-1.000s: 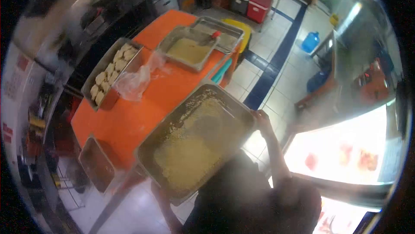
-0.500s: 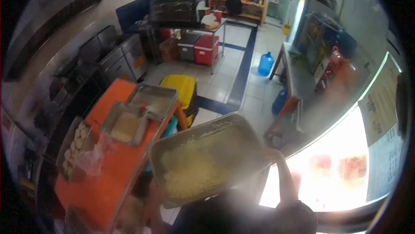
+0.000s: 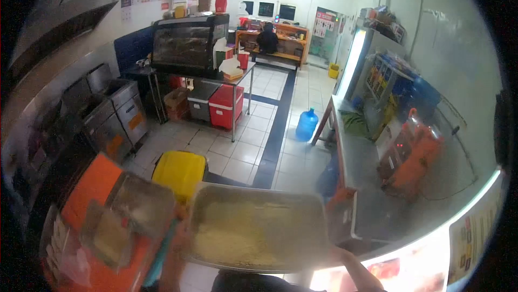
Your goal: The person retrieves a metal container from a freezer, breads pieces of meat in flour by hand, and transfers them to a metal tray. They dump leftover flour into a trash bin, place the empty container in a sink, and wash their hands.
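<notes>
A large, deep metal pan (image 3: pixel 294 227) with pale yellow, floury crumbs (image 3: pixel 232 240) inside is held out in front of my body. At its right end, my right hand (image 3: pixel 339 258) is closed on the edge. My left hand (image 3: pixel 179 240) is at the left end, blurred and partly hidden, closed on the side of the pan. Just left of that hand is an orange table (image 3: pixel 100 178) bearing a metal tray (image 3: pixel 143 197), a smaller pan with pale powder (image 3: pixel 108 240), and a tray of whitish pieces (image 3: pixel 56 243).
A yellow-lidded bin (image 3: pixel 179 175) stands ahead to the left. Further on are a red cooler (image 3: pixel 226 107) and a glass display case (image 3: pixel 183 43). A blue water jug (image 3: pixel 306 124) sits on the tiled floor. Along the right runs a metal counter (image 3: pixel 359 146) with an orange machine (image 3: pixel 410 157).
My view has lifted and turned right, showing more of the room. The pan has levelled from its tilt, still between my hands, and the orange table now lies lower left.
</notes>
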`<state>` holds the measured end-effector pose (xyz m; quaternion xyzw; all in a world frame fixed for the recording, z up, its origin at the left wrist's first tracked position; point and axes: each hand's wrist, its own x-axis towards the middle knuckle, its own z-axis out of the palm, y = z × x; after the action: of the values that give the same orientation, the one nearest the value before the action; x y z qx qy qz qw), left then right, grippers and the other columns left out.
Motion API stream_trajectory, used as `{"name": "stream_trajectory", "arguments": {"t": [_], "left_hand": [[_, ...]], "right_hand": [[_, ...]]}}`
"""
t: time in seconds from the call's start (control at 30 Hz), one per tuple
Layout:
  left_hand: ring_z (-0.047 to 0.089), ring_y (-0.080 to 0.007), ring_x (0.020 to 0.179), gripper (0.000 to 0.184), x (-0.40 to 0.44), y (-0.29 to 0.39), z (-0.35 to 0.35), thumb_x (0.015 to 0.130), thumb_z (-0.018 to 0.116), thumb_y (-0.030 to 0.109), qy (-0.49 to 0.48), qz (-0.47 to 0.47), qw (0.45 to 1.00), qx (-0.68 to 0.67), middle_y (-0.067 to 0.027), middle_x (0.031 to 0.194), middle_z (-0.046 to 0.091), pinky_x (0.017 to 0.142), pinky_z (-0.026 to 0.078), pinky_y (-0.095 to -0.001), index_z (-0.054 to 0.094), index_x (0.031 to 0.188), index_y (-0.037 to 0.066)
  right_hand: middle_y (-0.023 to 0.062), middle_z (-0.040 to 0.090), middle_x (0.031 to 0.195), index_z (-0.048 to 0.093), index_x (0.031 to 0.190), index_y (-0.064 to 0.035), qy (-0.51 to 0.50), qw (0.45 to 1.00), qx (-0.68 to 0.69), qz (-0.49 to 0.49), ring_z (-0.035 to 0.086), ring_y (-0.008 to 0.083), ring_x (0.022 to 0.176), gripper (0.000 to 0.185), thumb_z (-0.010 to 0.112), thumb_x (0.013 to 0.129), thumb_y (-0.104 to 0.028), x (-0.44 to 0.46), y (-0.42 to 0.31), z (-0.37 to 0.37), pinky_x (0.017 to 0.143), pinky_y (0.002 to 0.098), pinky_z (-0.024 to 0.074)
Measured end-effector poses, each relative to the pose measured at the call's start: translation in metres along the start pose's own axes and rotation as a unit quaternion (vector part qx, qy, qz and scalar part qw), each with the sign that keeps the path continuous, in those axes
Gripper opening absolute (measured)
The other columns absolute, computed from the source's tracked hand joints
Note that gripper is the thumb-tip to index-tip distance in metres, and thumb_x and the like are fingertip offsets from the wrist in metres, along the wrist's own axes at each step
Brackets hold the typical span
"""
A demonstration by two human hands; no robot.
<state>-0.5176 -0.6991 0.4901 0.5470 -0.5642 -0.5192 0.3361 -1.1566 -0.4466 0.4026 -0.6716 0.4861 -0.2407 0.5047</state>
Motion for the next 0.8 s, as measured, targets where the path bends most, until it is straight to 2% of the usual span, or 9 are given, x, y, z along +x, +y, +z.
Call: {"name": "stream_trajectory", "arguments": {"t": [0.07, 0.17, 0.23, 0.3, 0.37, 0.47, 0.53, 0.67, 0.8], "left_hand": [[0.066, -0.0233, 0.095, 0.049, 0.095, -0.016, 0.003, 0.080, 0.075, 0.023, 0.012, 0.190, 0.962, 0.196, -0.0125, 0.106, 0.070, 0.083, 0.053, -0.0400, 0.064, 0.121, 0.000], [0.064, -0.0246, 0.099, 0.045, 0.206, 0.008, 0.028, 0.085, 0.068, 0.025, -0.073, 0.003, 0.985, 0.158, -0.0142, 0.107, 0.069, 0.086, 0.051, -0.0402, 0.063, 0.123, 0.001], [0.065, -0.0250, 0.096, 0.046, 0.248, 0.106, 0.045, 0.081, 0.069, 0.021, -0.127, 0.066, 0.980, 0.139, -0.0138, 0.104, 0.070, 0.085, 0.052, -0.0406, 0.063, 0.122, 0.002], [0.066, -0.0254, 0.091, 0.047, 0.290, 0.140, 0.061, 0.077, 0.069, 0.017, -0.183, 0.149, 0.968, 0.089, -0.0120, 0.098, 0.070, 0.082, 0.052, -0.0414, 0.063, 0.121, 0.003], [0.066, -0.0236, 0.096, 0.050, 0.336, 0.166, 0.082, 0.077, 0.072, 0.020, -0.188, 0.134, 0.970, 0.080, -0.0118, 0.105, 0.070, 0.086, 0.051, -0.0397, 0.063, 0.123, 0.002], [0.065, -0.0213, 0.104, 0.052, 0.452, 0.120, 0.103, 0.078, 0.075, 0.024, -0.160, 0.116, 0.969, 0.151, -0.0128, 0.115, 0.070, 0.091, 0.050, -0.0371, 0.063, 0.124, 0.002], [0.065, -0.0210, 0.104, 0.050, 0.489, 0.113, 0.117, 0.078, 0.075, 0.023, -0.132, 0.119, 0.972, 0.151, -0.0130, 0.113, 0.070, 0.091, 0.050, -0.0368, 0.064, 0.122, 0.002], [0.065, -0.0201, 0.098, 0.045, 0.540, 0.087, 0.134, 0.081, 0.075, 0.026, -0.065, 0.146, 0.986, 0.056, -0.0135, 0.108, 0.071, 0.088, 0.051, -0.0377, 0.066, 0.119, 0.003], [0.064, -0.0182, 0.090, 0.033, 0.559, 0.100, 0.127, 0.083, 0.067, 0.019, 0.004, -0.042, 0.997, 0.068, -0.0097, 0.097, 0.070, 0.081, 0.050, -0.0370, 0.066, 0.111, 0.001]], "right_hand": [[0.0141, 0.064, 0.124, 0.053, 0.134, -0.0049, 0.049, 0.991, 0.011, 0.121, 0.065, 0.0280, 0.107, 0.042, 0.051, 0.099, -0.026, 0.017, -0.005, -0.012, 0.096, 0.0442, 0.0508], [0.0173, 0.067, 0.119, 0.055, 0.132, -0.0034, 0.066, 0.962, -0.163, 0.211, 0.066, 0.0320, 0.104, 0.044, 0.055, 0.096, -0.029, 0.032, 0.041, -0.034, 0.093, 0.0471, 0.0513], [0.0194, 0.068, 0.115, 0.056, 0.130, -0.0024, 0.004, 0.892, -0.416, 0.175, 0.067, 0.0347, 0.102, 0.046, 0.058, 0.094, -0.030, 0.035, 0.157, -0.054, 0.092, 0.0490, 0.0517], [0.0174, 0.068, 0.109, 0.057, 0.127, -0.0013, 0.280, 0.885, -0.143, 0.343, 0.067, 0.0328, 0.097, 0.045, 0.062, 0.092, -0.029, 0.098, 0.030, -0.097, 0.088, 0.0492, 0.0520], [0.0155, 0.067, 0.104, 0.059, 0.123, -0.0002, 0.468, 0.813, 0.054, 0.342, 0.066, 0.0309, 0.092, 0.044, 0.066, 0.090, -0.028, 0.168, -0.066, -0.133, 0.085, 0.0494, 0.0523], [0.0114, 0.066, 0.097, 0.061, 0.117, 0.0019, 0.559, 0.769, 0.141, 0.277, 0.065, 0.0256, 0.085, 0.043, 0.071, 0.087, -0.028, 0.256, -0.095, -0.223, 0.078, 0.0474, 0.0523], [0.0098, 0.065, 0.094, 0.062, 0.113, 0.0040, 0.407, 0.838, -0.112, 0.347, 0.062, 0.0223, 0.082, 0.037, 0.068, 0.088, -0.023, 0.299, -0.078, -0.307, 0.074, 0.0437, 0.0502], [0.0076, 0.066, 0.090, 0.062, 0.112, 0.0031, 0.444, 0.867, -0.066, 0.218, 0.062, 0.0198, 0.081, 0.029, 0.062, 0.090, -0.016, 0.364, 0.037, -0.423, 0.071, 0.0397, 0.0493], [0.0052, 0.065, 0.092, 0.063, 0.111, 0.0003, 0.308, 0.939, 0.077, 0.133, 0.062, 0.0161, 0.077, 0.023, 0.061, 0.090, -0.009, 0.479, -0.042, -0.516, 0.067, 0.0333, 0.0495]]}}
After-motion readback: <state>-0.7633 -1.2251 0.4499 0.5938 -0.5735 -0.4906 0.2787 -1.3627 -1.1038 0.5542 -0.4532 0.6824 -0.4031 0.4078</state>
